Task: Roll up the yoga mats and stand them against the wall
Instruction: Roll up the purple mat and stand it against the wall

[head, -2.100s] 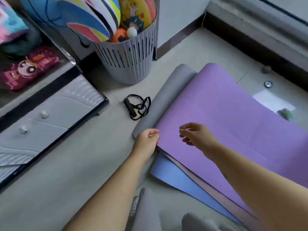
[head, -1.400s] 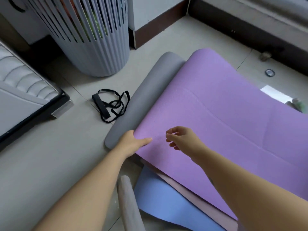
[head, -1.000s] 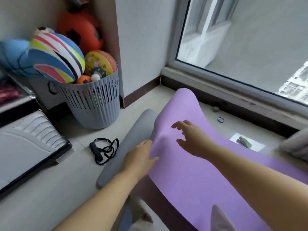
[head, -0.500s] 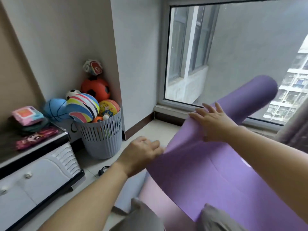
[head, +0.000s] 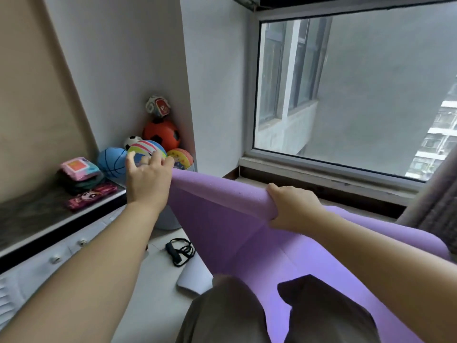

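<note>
1. Nearest us, below the window [head: 346,95], the lower part of the purple mat [head: 247,243] drapes over our knees [head: 230,310]. Here it is an open sheet, not wound.
2. Lower than the window sill and nearer to us, the right hand [head: 291,206] is curled round the mat's upper edge. That edge bends over in one loose curl.
3. Left of the window, the left hand [head: 148,179] grips the left corner of the same edge, with its fingers bent over the corner and its thumb spread.
4. The upper edge therefore hangs in the air between both hands, below the window.
5. On the floor, down and left of the window, one end of a grey mat [head: 194,278] lies near a black strap [head: 180,251]. Only the end shows, so we cannot tell whether this mat is rolled.
6. Farthest from us, balls [head: 160,132] are piled against the wall [head: 210,70] left of the window. No mat stands there.
7. We judge the task to be at an early stage, with no finished roll in view and nothing stood up. The purple mat has to be wound and set against the wall, then the grey mat.
</note>
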